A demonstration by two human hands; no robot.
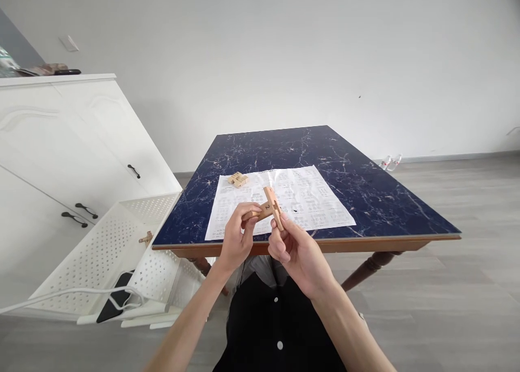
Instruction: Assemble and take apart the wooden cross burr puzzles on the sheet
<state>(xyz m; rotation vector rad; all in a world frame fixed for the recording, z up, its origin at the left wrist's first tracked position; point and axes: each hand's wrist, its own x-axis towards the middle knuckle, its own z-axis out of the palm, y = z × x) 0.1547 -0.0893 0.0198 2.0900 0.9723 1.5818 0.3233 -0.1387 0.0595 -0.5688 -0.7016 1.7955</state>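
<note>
My left hand [239,231] is closed on a wooden puzzle piece [266,210] that bears a dark "2". Between the fingers of my right hand [294,247] is a second, notched wooden puzzle piece [273,200], held tilted. The two pieces meet crosswise above the near part of a printed paper sheet [325,198]; how far they fit into each other I cannot tell. Several more wooden pieces [238,180] lie in a cluster on the sheet's far left corner. Fingers cover parts of both held pieces.
The sheet lies on a dark blue marbled table [280,144]. At the left stands a white perforated basket [134,220] with a small wooden piece [146,237] and a white cable [81,291]. Behind it is a white cabinet [73,144]. Clear bottles [390,162] lie by the wall.
</note>
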